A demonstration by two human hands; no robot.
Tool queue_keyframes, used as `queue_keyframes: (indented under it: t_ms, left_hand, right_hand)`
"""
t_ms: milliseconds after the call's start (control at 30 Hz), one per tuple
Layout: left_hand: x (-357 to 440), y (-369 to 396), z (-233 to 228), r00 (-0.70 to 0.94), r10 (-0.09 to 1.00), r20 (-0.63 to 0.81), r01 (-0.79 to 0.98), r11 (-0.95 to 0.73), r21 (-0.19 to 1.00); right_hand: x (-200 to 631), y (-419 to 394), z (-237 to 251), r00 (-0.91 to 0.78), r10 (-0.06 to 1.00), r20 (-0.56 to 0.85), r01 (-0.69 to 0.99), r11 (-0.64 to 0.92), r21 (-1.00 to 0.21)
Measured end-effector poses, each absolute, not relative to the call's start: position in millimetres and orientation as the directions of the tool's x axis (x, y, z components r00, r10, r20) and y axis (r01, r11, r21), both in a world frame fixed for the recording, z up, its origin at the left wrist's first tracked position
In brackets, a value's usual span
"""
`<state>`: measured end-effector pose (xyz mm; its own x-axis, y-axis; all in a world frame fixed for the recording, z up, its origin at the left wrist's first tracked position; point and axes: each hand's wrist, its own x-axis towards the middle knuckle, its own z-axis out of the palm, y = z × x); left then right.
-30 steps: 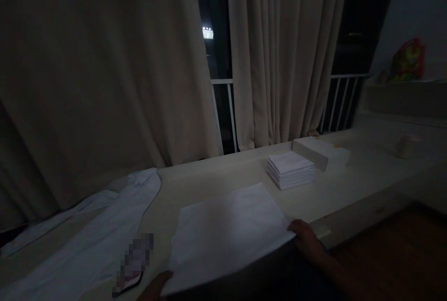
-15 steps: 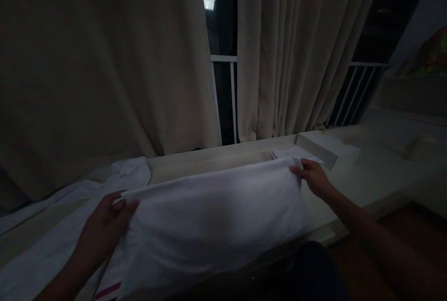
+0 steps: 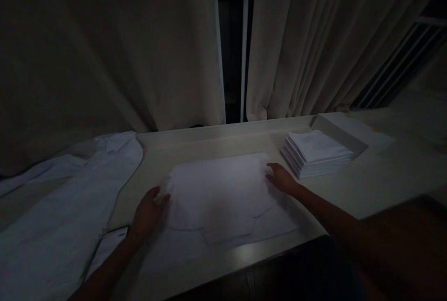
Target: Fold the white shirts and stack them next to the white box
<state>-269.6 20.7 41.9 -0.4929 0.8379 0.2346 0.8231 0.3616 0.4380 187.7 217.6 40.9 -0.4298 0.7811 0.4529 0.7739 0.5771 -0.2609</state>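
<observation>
**Head view: both hands flat on a folded white cloth**

Head view showed a white cloth [image 3: 220, 194] lying folded over on the desk [image 3: 366, 184], its long axis running left to right between the two hands. The left hand [image 3: 148, 212] rested at the cloth's left edge, fingers spread and pressing down, gripping nothing. The right hand [image 3: 281, 180] lay at the cloth's far right corner, likewise flat and unclenched. The cloth therefore lay inward from each hand, and both were about equally near it.

Just beyond the right hand, to its right, stood a stack of folded white cloths [image 3: 316, 154], with a flat white box [image 3: 349, 131] touching or just behind it; which could not be told. Out past the left hand lay a loose white garment [image 3: 63, 208], cut off by the frame's edge. The room was dim: the cloth's fold lines and near edge were hard to make out, and curtains [image 3: 104, 49] hid most of the window.
</observation>
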Motion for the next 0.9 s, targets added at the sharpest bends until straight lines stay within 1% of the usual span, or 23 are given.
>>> queue_keyframes:
  t_ms: [67,167,267,400,500,567,633,700,733,800,900]
  left_hand:
    - [-251.1,-13.8,7.7,-0.413,0.875,0.251,0.876,0.307,0.373]
    - [-220.2,-59.2,-26.8,-0.36,0.889,0.283,0.926,0.304,0.223]
    - [-197.9,-83.0,-40.0,-0.345,0.904,0.252,0.938,0.324,0.122]
    - [-180.8,-90.5,-38.4,-0.363,0.904,0.228,0.932,0.357,0.069]
    - [-169.5,-92.5,-30.5,-0.383,0.895,0.23,0.924,0.374,0.083]
    - [-164.6,-91.3,-20.4,-0.412,0.874,0.258,0.911,0.391,0.131]
    - [-165.6,-85.5,-6.1,-0.461,0.826,0.324,0.887,0.414,0.206]
    - [-174.4,-75.0,9.1,-0.521,0.759,0.392,0.853,0.442,0.278]
    - [-181.3,-68.5,15.3,-0.549,0.732,0.403,0.835,0.459,0.304]
    - [-197.7,-54.2,22.4,-0.591,0.713,0.376,0.805,0.494,0.328]
    - [-221.1,-33.0,20.5,-0.622,0.741,0.253,0.775,0.539,0.33]
  right_hand:
    - [197.0,177.0,12.8,-0.503,0.772,0.389,0.751,0.613,-0.244]
    - [217.1,124.6,-16.0,-0.473,0.8,0.37,0.799,0.566,-0.204]
    - [238.2,95.7,-31.1,-0.385,0.848,0.364,0.859,0.473,-0.195]
    - [257.2,86.1,-36.9,-0.305,0.89,0.339,0.905,0.382,-0.188]
    - [263.2,83.8,-37.9,-0.236,0.904,0.357,0.926,0.32,-0.199]
    - [265.0,81.8,-39.7,-0.217,0.897,0.384,0.927,0.313,-0.207]
    - [265.8,80.9,-42.4,-0.21,0.886,0.413,0.919,0.323,-0.227]
    - [264.6,82.0,-44.3,-0.183,0.885,0.428,0.907,0.32,-0.273]
    - [262.8,83.0,-44.4,-0.164,0.889,0.427,0.901,0.312,-0.302]
    - [256.1,85.0,-41.5,-0.117,0.894,0.433,0.892,0.286,-0.351]
    - [234.6,85.5,-27.5,-0.086,0.862,0.5,0.88,0.301,-0.367]
